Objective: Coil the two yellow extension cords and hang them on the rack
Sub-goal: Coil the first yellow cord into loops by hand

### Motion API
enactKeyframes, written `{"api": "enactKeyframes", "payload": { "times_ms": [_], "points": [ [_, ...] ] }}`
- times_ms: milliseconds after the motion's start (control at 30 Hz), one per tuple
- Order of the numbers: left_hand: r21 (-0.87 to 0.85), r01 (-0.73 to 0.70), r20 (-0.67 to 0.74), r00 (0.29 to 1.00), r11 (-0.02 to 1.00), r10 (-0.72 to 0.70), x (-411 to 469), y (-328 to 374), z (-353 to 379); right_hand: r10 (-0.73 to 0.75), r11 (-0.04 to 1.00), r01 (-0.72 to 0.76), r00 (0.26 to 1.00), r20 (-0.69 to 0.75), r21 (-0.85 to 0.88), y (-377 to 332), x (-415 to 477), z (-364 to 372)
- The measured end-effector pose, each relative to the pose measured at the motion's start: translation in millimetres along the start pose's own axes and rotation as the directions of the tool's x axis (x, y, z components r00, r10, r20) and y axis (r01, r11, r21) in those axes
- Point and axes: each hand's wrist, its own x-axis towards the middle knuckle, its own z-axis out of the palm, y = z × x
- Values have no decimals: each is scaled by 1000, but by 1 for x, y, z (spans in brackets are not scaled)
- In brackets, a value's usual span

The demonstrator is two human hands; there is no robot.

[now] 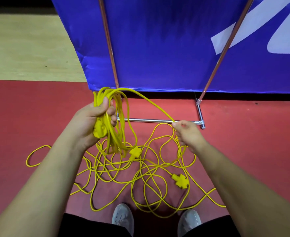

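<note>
We are looking at a sports hall: red court flooring (243, 142) is spreading near us, pale wooden boards (29, 48) are lying far left, and a blue banner (157, 48) is hanging far ahead.

A yellow coil (113, 139) is held up in loops; loose yellow cords (179, 179) are sprawled, tangled, on the floor (243, 134) before the rack (157, 120).

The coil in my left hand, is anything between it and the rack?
Nothing visible blocks it. The coil in the left hand hangs just in front of the rack poles. The rack's top is out of frame. The right hand pinches a strand leading to loose cord on the floor.
</note>
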Motion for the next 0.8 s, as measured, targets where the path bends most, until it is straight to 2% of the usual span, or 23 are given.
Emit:
{"api": "enactKeyframes", "payload": {
  "times_ms": [67,133,200,233,267,300,333,367,400,433,467,533,600,667,733,800],
  "points": [
    [97,16,-59,998,995,-10,0,-3,2,-74,953,53,995,-61,-298,-8,1,-1],
    [165,42,-95,995,985,-27,-1,-6,7,-111,830,100,994,13,-549,-23,-7,0],
    [205,83,-118,991,975,-60,-1,-8,9,-66,602,160,986,151,-782,-42,-21,0],
    [225,109,-134,988,968,-80,-2,-9,10,-1,468,221,968,249,-856,-53,-30,1],
    [250,131,-143,985,959,-97,-3,-9,11,91,387,295,931,354,-874,-64,-40,3],
    [277,152,-143,983,949,-115,-5,-10,13,190,415,357,865,463,-837,-75,-50,4],
    [302,165,-125,983,939,-133,-7,-12,15,273,528,373,776,569,-762,-86,-62,4],
    [321,179,-80,984,930,-162,-10,-14,20,292,670,362,674,678,-648,-96,-72,3],
    [333,196,-17,979,923,-202,-13,-18,25,246,783,352,581,776,-512,-105,-81,1],
    [329,217,51,968,919,-246,-17,-21,31,149,857,353,527,837,-375,-112,-86,-1],
    [322,232,111,953,918,-281,-20,-24,36,21,907,347,529,849,-239,-118,-89,-1],
    [350,217,193,935,911,-297,-22,-24,42,-203,948,316,678,706,-31,-123,-85,-1],
    [330,186,227,936,926,-268,-19,-21,42,-303,949,300,786,539,96,-117,-75,-3],
    [165,212,234,940,963,-247,-15,-18,39,-287,948,316,811,510,32,-98,-61,-9],
    [5,234,171,958,972,-231,-13,-15,35,-183,948,299,789,587,-107,-74,-49,-17],
    [-17,222,88,972,975,-220,-11,-13,32,-107,978,191,800,591,-82,-54,-42,-22]
  ]
}}
